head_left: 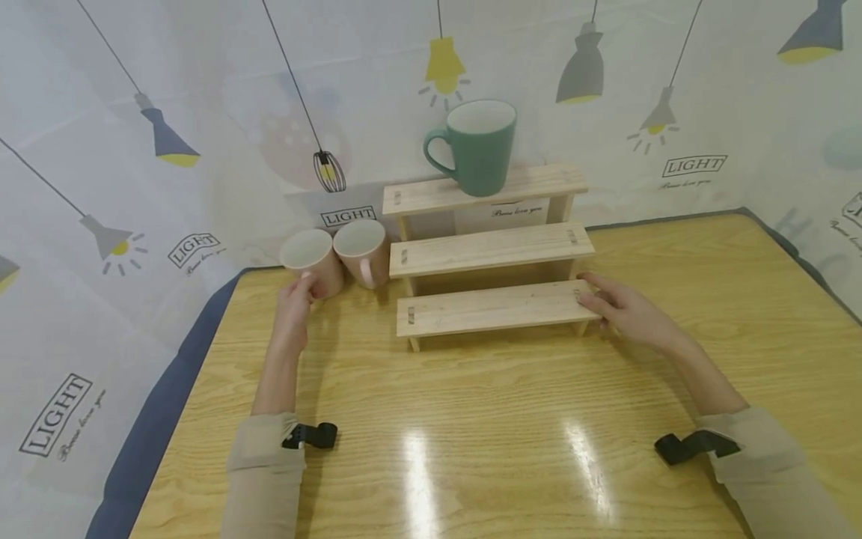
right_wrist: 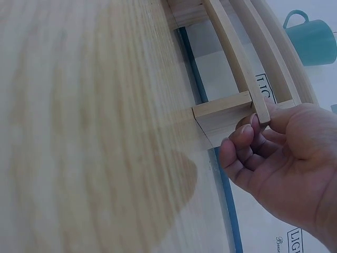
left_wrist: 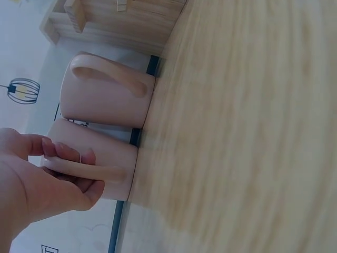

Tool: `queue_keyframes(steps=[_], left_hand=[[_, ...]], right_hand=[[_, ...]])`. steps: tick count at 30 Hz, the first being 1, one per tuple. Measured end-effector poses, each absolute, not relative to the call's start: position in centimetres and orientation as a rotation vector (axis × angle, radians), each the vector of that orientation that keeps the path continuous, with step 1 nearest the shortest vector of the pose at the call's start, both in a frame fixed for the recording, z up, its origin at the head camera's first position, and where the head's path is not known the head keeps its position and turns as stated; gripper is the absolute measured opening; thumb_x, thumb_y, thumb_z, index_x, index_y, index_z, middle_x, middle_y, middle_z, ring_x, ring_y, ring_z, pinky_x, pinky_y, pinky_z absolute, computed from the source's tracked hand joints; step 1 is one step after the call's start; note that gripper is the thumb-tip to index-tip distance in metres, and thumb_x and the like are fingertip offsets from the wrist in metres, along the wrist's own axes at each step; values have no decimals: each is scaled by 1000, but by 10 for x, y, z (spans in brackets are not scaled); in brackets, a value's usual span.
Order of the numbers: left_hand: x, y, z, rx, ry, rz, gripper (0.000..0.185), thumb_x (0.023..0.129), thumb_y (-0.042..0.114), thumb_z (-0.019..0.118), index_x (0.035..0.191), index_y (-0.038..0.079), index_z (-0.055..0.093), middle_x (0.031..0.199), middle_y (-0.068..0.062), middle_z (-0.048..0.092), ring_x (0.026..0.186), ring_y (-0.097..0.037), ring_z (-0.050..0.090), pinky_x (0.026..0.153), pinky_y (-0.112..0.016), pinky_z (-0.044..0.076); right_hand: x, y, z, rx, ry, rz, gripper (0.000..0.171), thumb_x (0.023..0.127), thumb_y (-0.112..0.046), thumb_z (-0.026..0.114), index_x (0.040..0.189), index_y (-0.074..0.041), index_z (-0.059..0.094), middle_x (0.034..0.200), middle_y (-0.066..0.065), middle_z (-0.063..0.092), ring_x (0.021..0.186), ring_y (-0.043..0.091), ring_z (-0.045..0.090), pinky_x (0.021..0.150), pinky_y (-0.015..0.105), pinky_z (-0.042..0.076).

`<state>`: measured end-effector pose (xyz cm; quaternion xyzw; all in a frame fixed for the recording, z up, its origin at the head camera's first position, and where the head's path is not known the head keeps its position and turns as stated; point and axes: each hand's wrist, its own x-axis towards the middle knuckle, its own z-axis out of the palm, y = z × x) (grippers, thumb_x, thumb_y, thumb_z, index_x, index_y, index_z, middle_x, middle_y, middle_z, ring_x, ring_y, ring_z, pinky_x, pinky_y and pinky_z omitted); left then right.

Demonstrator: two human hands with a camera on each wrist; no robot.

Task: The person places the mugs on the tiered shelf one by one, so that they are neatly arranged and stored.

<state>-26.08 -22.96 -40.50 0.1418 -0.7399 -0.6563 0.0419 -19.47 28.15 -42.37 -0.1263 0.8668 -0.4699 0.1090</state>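
The left hand point(head_left: 293, 305) grips the handle of a pink mug point(head_left: 312, 257), fingers curled round it as the left wrist view shows; in the head view the hand hides that handle. This mug stands on the wooden table point(head_left: 512, 419) at about ten o'clock from the table's middle. A second pink mug point(head_left: 363, 251) stands just beside it at its three o'clock, handle facing the viewer; whether the two touch cannot be told.

The right hand point(head_left: 622, 308) holds the right end of the lowest step of a three-step wooden shelf point(head_left: 488, 258), thumb on top and fingers curled under the edge, seen in the right wrist view. The shelf stands at twelve o'clock on the table, against the backdrop. A green mug point(head_left: 476, 146) sits upright on the top step, handle pointing to nine o'clock.

Black straps on both beige sleeves are only partly in view. The backdrop point(head_left: 135, 195) is printed with hanging lamps and the word "LIGHT" in boxes; the small script beneath is too fine to read surely. The shelf hides part of one such line.
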Motion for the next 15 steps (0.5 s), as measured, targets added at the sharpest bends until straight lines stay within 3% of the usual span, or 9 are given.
queue_keyframes(steps=[6,15], left_hand=[[-261,-232,-408,445,-2185,-2037,28,101,22,49,80,4,52,83,-1,51,98,-19,46,106,-41,31],[-263,-239,-411,417,-2077,-2063,32,97,16,50,66,11,45,74,3,47,88,-15,47,96,-35,36]], right_hand=[[-196,282,-426,-385,2546,-1386,66,109,-32,46,158,2,18,83,15,58,68,20,56,56,32,48],[-195,281,-425,-386,2555,-1376,67,109,-32,45,158,3,16,82,15,59,67,20,54,55,31,48]])
